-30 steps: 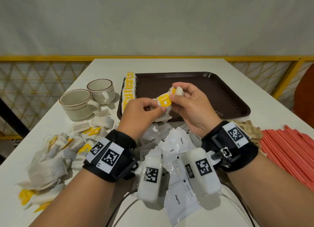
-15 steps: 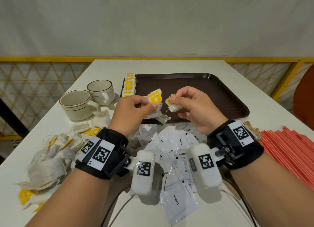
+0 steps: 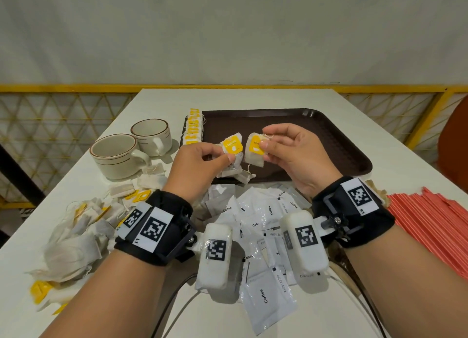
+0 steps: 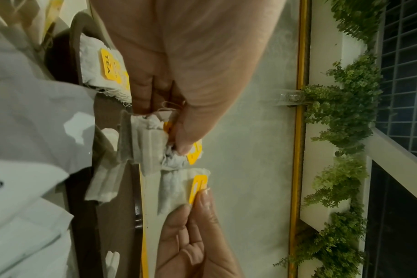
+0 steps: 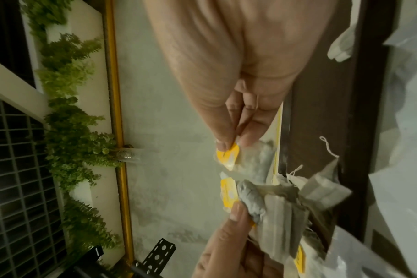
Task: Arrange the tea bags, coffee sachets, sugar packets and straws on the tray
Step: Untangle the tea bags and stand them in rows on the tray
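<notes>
My left hand (image 3: 222, 155) grips a small bunch of white tea bags (image 3: 231, 160) with yellow tags, just above the near edge of the brown tray (image 3: 329, 140). In the left wrist view the thumb presses on that bunch (image 4: 150, 150). My right hand (image 3: 264, 145) pinches a single tea bag (image 3: 254, 150) by its yellow tag, a little to the right of the bunch and apart from it. The right wrist view shows the pinch on this tea bag (image 5: 250, 158). A row of tea bags (image 3: 193, 127) lies along the tray's left side.
Coffee sachets (image 3: 266, 211) lie heaped under my wrists. A loose pile of tea bags (image 3: 76, 231) is at the left, red straws (image 3: 430, 223) at the right, brown packets (image 3: 374, 186) behind my right wrist. Two cups (image 3: 119, 155) stand left of the tray.
One second ago both hands held the bunch together. The right hand has since pulled one tea bag off to the right, and both hands have risen slightly.
</notes>
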`<state>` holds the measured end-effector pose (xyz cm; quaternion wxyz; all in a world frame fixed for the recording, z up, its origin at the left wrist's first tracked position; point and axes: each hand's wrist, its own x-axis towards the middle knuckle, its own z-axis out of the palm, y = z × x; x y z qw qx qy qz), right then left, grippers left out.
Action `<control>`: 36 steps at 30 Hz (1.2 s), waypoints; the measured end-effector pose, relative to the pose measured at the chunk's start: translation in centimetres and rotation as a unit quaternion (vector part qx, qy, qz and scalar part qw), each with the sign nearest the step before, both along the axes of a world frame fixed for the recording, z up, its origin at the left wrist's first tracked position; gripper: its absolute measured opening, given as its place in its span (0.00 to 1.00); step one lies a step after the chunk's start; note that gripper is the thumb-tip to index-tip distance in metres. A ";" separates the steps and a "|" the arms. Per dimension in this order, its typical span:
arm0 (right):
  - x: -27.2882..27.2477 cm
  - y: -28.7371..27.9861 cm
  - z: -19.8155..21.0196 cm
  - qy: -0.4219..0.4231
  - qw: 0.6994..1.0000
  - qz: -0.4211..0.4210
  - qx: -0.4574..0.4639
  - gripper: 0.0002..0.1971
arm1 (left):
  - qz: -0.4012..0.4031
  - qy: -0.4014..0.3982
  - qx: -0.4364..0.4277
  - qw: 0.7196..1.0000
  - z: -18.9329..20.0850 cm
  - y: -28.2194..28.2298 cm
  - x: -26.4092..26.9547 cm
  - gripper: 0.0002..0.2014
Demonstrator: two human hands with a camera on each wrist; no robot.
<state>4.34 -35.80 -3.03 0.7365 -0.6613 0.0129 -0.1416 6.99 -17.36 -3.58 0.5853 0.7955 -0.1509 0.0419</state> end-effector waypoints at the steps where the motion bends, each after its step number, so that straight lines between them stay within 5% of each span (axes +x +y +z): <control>1: -0.1 -0.2 0.2 -0.009 1.000 0.010 -0.020 0.11 | -0.001 0.001 0.002 1.000 0.0 0.0 0.1 0.05; 7: -1.4 -0.3 1.5 -0.019 0.977 0.146 -0.155 0.12 | -0.009 -0.021 0.029 0.999 -0.2 0.1 0.3 0.04; 12: -0.9 0.1 0.9 -0.056 0.965 0.055 -0.252 0.21 | -0.065 -0.065 0.087 0.992 -0.2 0.0 0.2 0.09; 18: -0.8 -0.1 0.9 -0.082 0.950 0.047 -0.297 0.10 | -0.072 -0.077 0.089 0.990 -0.1 0.1 0.2 0.03; 24: -0.6 -0.7 1.1 -0.090 0.961 -0.016 -0.261 0.04 | -0.006 -0.041 0.015 0.999 -0.2 0.6 0.8 0.09; 31: -0.9 -0.3 1.0 -0.073 0.981 0.061 -0.167 0.04 | 0.009 -0.048 -0.021 0.999 -0.6 0.5 1.2 0.14; 36: -1.1 0.3 1.2 -0.025 0.988 0.143 -0.054 0.14 | -0.011 -0.051 -0.028 0.998 -0.5 0.3 0.8 0.10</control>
